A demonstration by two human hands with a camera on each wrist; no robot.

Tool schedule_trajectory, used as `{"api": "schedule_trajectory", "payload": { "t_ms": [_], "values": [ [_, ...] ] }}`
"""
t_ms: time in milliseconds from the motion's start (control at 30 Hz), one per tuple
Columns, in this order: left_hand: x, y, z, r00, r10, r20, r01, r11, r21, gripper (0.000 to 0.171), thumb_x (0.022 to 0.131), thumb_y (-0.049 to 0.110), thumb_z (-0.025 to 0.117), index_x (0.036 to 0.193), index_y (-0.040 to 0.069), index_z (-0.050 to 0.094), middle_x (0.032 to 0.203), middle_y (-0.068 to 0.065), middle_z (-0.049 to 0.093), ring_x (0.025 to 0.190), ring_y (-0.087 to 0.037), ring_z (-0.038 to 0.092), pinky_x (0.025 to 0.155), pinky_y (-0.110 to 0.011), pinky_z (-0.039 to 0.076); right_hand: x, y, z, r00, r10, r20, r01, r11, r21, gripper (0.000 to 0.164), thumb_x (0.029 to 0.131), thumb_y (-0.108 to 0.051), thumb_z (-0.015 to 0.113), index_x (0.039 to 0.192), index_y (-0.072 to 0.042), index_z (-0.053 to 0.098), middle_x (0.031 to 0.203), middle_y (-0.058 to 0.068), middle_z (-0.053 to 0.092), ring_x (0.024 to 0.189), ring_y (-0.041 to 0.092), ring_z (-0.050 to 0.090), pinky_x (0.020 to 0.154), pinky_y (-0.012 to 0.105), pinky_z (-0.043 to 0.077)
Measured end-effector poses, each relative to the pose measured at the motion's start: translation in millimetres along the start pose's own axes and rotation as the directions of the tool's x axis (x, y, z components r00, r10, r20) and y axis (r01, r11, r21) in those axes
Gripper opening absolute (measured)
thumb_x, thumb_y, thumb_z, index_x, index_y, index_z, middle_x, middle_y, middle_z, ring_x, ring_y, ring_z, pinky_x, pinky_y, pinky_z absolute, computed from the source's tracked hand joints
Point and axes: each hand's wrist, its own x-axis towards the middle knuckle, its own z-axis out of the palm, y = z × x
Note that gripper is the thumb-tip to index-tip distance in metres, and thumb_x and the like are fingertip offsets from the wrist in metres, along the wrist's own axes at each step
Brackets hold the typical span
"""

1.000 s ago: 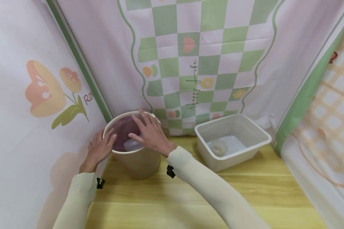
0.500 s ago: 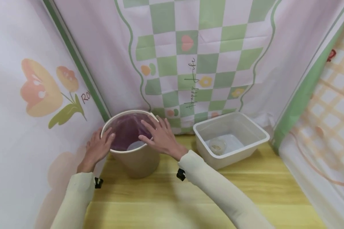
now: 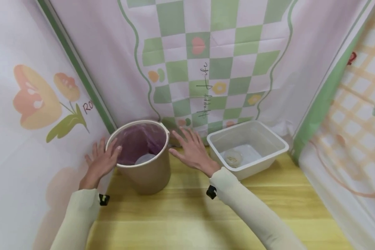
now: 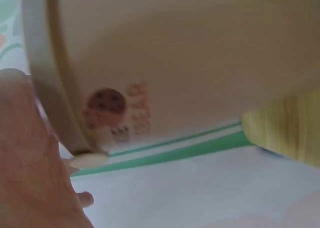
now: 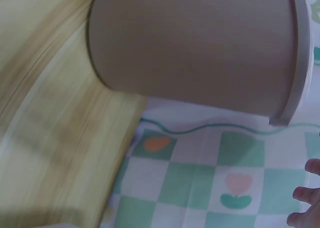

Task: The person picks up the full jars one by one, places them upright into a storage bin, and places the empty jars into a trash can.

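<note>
A beige trash bin (image 3: 147, 180) stands on the left of the table, lined with a purple plastic bag (image 3: 129, 144). Inside it, low down, a pale translucent container (image 3: 144, 158) partly shows. My left hand (image 3: 100, 163) is at the bin's left rim, fingers spread loosely and curled round nothing. In the left wrist view the printed bin wall (image 4: 175, 63) fills most of the frame, with the hand close by the rim. Off the bin's right side hovers my right hand (image 3: 193, 152), fingers extended and holding nothing; the right wrist view shows only its fingertips (image 5: 311, 193).
A white plastic tub (image 3: 262, 159) stands to the right, with a small clear round cup (image 3: 233, 158) holding small bits inside it. Printed curtains (image 3: 218, 69) hang behind and on both sides. Wooden table (image 3: 175, 215) extends in front.
My right hand has moved right, from over the bin's opening to outside its right rim. My left hand has eased slightly leftward at the rim. The view has shifted slightly.
</note>
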Motion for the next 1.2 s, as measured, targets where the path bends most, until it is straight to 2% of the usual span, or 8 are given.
{"api": "schedule_trajectory", "payload": {
  "t_ms": [133, 300, 467, 700, 900, 1100, 1200],
  "values": [
    [2.7, 12.1, -1.2, 0.999, 0.024, -0.023, -0.024, 1.0, 0.001, 0.072, 0.102, 0.066, 0.016, 0.162, 0.028, 0.013, 0.165, -0.013, -0.021, 0.147, -0.052, -0.021, 0.1, -0.083, -0.019, -8.0, 15.8, -0.4, 0.999, 0.046, 0.022, -0.045, 0.999, -0.008, 0.079, 0.094, -0.078, 0.028, 0.16, -0.038, 0.014, 0.169, -0.001, 0.009, 0.155, 0.032, 0.005, 0.124, 0.056, 0.0],
    [10.6, 39.1, 3.2, 0.996, 0.072, -0.049, -0.071, 0.997, 0.014, 0.071, 0.102, 0.065, 0.019, 0.161, 0.027, 0.018, 0.167, -0.016, -0.01, 0.149, -0.05, -0.016, 0.106, -0.08, -0.014, -17.8, 33.9, 0.1, 0.996, 0.086, 0.036, -0.084, 0.996, -0.037, 0.081, 0.094, -0.078, 0.028, 0.161, -0.034, 0.017, 0.169, 0.001, 0.008, 0.155, 0.033, 0.005, 0.124, 0.057, 0.0],
    [14.9, 68.9, 18.6, 0.992, 0.109, -0.062, -0.107, 0.994, 0.034, 0.067, 0.103, 0.064, 0.022, 0.16, 0.028, 0.023, 0.168, -0.015, 0.001, 0.151, -0.047, -0.007, 0.114, -0.074, -0.008, -28.0, 48.8, 1.2, 0.995, 0.102, 0.022, -0.102, 0.994, -0.03, 0.081, 0.094, -0.076, 0.033, 0.16, -0.031, 0.022, 0.168, 0.005, 0.014, 0.154, 0.036, 0.008, 0.122, 0.062, 0.002],
    [17.8, 101.4, 39.0, 0.984, 0.174, -0.023, -0.173, 0.984, 0.036, 0.068, 0.101, 0.068, 0.022, 0.159, 0.033, 0.026, 0.169, -0.008, 0.002, 0.153, -0.042, -0.009, 0.116, -0.072, -0.006, -41.6, 72.4, -4.1, 0.988, 0.144, 0.049, -0.143, 0.989, -0.031, 0.081, 0.095, -0.076, 0.032, 0.161, -0.029, 0.019, 0.168, 0.008, 0.014, 0.153, 0.04, 0.007, 0.121, 0.065, 0.003],
    [20.5, 126.3, 49.6, 0.974, 0.226, -0.03, -0.224, 0.974, 0.045, 0.063, 0.102, 0.065, 0.027, 0.157, 0.034, 0.03, 0.169, -0.006, 0.009, 0.154, -0.038, -0.005, 0.118, -0.07, -0.002, -50.2, 97.8, -11.9, 0.988, 0.146, 0.05, -0.143, 0.988, -0.059, 0.079, 0.096, -0.073, 0.033, 0.161, -0.031, 0.015, 0.168, 0.01, 0.013, 0.153, 0.041, 0.009, 0.119, 0.067, 0.008],
    [32.4, 157.4, 64.6, 0.957, 0.288, -0.04, -0.283, 0.955, 0.093, 0.061, 0.102, 0.066, 0.025, 0.156, 0.038, 0.031, 0.169, -0.005, 0.011, 0.154, -0.038, -0.002, 0.12, -0.068, 0.002, -64.9, 120.2, -18.7, 0.986, 0.167, 0.02, -0.166, 0.984, -0.061, 0.076, 0.097, -0.071, 0.035, 0.16, -0.029, 0.024, 0.167, 0.011, 0.016, 0.15, 0.044, 0.017, 0.119, 0.066, 0.01],
    [39.4, 175.9, 70.2, 0.953, 0.301, -0.021, -0.299, 0.95, 0.088, 0.061, 0.102, 0.066, 0.023, 0.157, 0.039, 0.029, 0.169, -0.005, 0.009, 0.154, -0.037, -0.004, 0.12, -0.067, -0.001, -72.2, 129.5, -20.9, 0.984, 0.176, 0.01, -0.175, 0.982, -0.071, 0.074, 0.098, -0.07, 0.036, 0.159, -0.029, 0.027, 0.166, 0.012, 0.019, 0.148, 0.044, 0.019, 0.117, 0.067, 0.011]
  ]
}}
